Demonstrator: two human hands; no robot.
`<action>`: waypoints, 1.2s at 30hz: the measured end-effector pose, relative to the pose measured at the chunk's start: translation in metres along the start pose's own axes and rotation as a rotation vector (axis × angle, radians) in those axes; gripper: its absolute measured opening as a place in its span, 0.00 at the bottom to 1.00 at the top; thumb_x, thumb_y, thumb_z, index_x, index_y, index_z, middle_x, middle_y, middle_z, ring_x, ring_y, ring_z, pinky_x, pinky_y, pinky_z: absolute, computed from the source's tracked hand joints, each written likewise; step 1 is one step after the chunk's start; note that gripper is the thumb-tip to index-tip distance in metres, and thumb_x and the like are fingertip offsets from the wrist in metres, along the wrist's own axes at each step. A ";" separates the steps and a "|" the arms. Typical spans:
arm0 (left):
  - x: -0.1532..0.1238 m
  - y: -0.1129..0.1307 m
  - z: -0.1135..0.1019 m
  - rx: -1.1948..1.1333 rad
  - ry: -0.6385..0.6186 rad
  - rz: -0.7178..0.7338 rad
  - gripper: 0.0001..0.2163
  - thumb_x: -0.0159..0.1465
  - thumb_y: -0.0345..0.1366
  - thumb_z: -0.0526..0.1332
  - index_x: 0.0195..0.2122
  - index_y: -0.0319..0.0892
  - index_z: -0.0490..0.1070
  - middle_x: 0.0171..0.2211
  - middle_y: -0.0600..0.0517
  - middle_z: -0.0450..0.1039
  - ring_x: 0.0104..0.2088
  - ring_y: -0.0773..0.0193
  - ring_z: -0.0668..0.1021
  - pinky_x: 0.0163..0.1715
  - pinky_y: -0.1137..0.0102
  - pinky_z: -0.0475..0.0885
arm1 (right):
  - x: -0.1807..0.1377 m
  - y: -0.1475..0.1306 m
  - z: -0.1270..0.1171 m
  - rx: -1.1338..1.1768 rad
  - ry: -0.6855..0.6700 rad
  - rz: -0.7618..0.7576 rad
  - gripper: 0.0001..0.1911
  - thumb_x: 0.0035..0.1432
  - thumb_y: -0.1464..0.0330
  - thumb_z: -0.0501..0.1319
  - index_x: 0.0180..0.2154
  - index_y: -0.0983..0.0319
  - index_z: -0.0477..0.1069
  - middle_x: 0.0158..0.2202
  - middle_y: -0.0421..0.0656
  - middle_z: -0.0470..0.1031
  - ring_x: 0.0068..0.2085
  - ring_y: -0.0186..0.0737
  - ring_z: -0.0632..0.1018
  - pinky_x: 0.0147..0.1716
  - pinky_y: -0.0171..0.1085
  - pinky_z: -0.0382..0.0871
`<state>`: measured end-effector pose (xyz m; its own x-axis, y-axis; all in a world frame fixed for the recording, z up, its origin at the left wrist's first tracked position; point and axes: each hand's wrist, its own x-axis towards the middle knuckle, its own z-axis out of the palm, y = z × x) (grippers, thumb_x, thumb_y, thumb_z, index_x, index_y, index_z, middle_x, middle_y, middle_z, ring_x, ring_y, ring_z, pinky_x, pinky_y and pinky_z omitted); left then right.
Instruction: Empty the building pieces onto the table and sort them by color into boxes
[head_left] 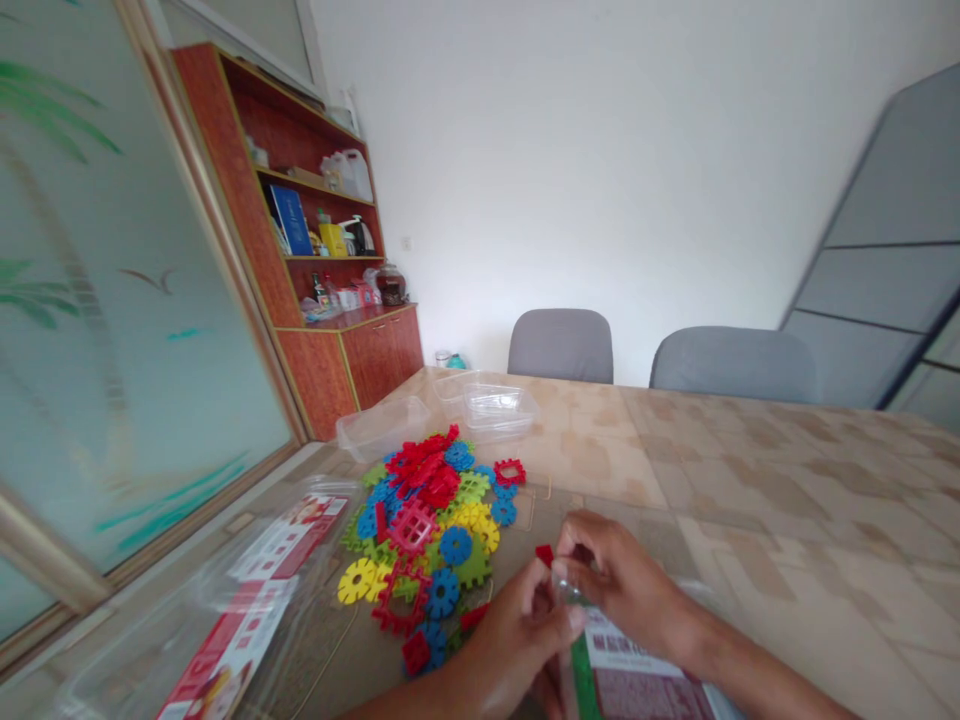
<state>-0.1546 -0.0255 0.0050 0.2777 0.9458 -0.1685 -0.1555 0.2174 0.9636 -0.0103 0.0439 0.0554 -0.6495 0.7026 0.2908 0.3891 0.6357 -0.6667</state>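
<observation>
At the lower middle, my left hand (525,625) is closed on the near-left edge of a clear plastic package (637,665) with a green, white and purple label. The fingers of my right hand (611,565) pinch the same package at its top corner, close to my left fingertips. A small red plastic piece (544,552) shows just beyond my fingertips; whether it is touched I cannot tell. Left of my hands lies a heap of interlocking plastic pieces, with a blue disc (456,545), a yellow disc (358,580) and a red square frame (401,598) among them.
Clear plastic tubs (499,408) stand behind the heap. A large clear package with a red and white label (259,600) lies at the left. Two grey chairs (561,345) are across the patterned table (750,470). A wooden cabinet (382,350) stands back left.
</observation>
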 end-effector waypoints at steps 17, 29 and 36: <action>-0.004 0.017 0.000 -0.340 -0.056 -0.156 0.20 0.53 0.51 0.66 0.32 0.39 0.64 0.20 0.56 0.69 0.17 0.70 0.75 0.13 0.81 0.67 | 0.003 0.019 -0.009 0.342 -0.130 0.133 0.17 0.55 0.55 0.57 0.25 0.61 0.61 0.21 0.34 0.59 0.24 0.32 0.59 0.23 0.31 0.53; -0.008 0.025 -0.002 -0.438 -0.167 -0.206 0.10 0.62 0.40 0.63 0.34 0.39 0.66 0.24 0.55 0.69 0.22 0.70 0.76 0.15 0.82 0.69 | 0.001 0.014 -0.015 0.353 -0.164 0.174 0.17 0.55 0.55 0.58 0.26 0.62 0.63 0.22 0.34 0.58 0.24 0.32 0.58 0.23 0.32 0.51; -0.009 0.027 -0.003 -0.436 -0.187 -0.215 0.11 0.65 0.43 0.59 0.34 0.39 0.67 0.24 0.54 0.68 0.23 0.69 0.78 0.15 0.83 0.70 | -0.001 0.010 -0.016 0.433 -0.166 0.177 0.20 0.54 0.52 0.60 0.26 0.62 0.63 0.21 0.34 0.58 0.24 0.31 0.58 0.23 0.31 0.51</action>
<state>-0.1638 -0.0278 0.0318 0.5055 0.8179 -0.2747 -0.4458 0.5201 0.7285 0.0052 0.0548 0.0594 -0.7068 0.7050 0.0578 0.2182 0.2951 -0.9302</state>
